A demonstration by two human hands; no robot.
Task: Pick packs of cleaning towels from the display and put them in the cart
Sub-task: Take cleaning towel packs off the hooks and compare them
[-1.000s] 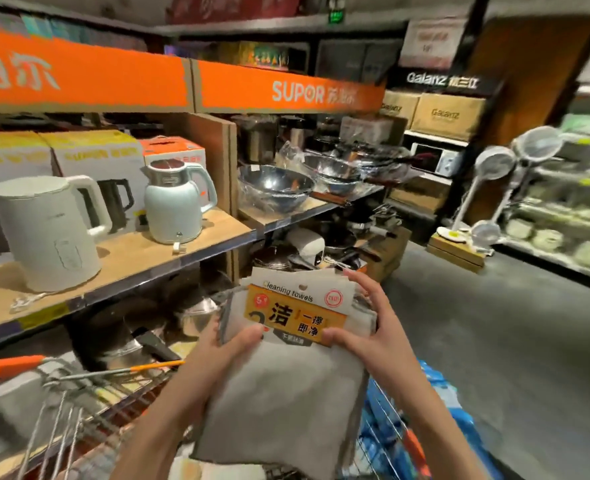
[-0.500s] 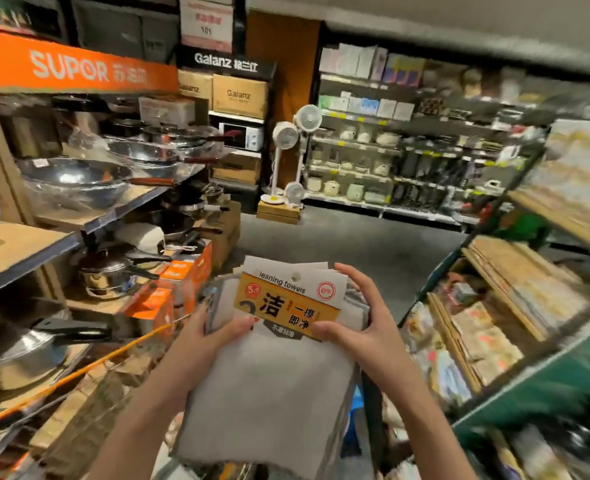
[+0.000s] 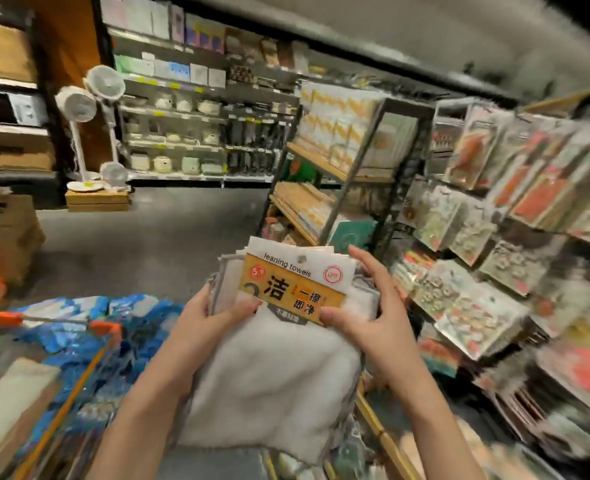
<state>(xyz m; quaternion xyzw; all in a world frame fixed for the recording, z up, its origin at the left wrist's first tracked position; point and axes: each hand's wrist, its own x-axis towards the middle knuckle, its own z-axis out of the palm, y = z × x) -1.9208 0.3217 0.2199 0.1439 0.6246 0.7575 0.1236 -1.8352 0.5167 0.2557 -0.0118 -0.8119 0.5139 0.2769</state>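
I hold a stack of grey cleaning towel packs point(image 3: 269, 382) in front of me, topped by an orange and white label card that reads "cleaning towels". My left hand point(image 3: 210, 320) grips the stack's left edge, thumb on the front. My right hand point(image 3: 366, 317) grips the right edge, thumb on the label and fingers behind. The cart point(image 3: 61, 403), with its orange handle corners and wire side, is at the lower left; blue packages and a beige pack lie in it. The towels hang to the right of the cart.
A hanging display point(image 3: 494, 271) of packaged goods fills the right side, close to my right arm. A black metal shelf rack point(image 3: 349, 188) stands just behind the towels. Standing white fans point(image 3: 89, 112) and a far shelf wall lie across the grey aisle floor.
The view has swung right, from the kettle and pot shelves to the hanging display on the right. Both hands keep the same hold on the towel stack.
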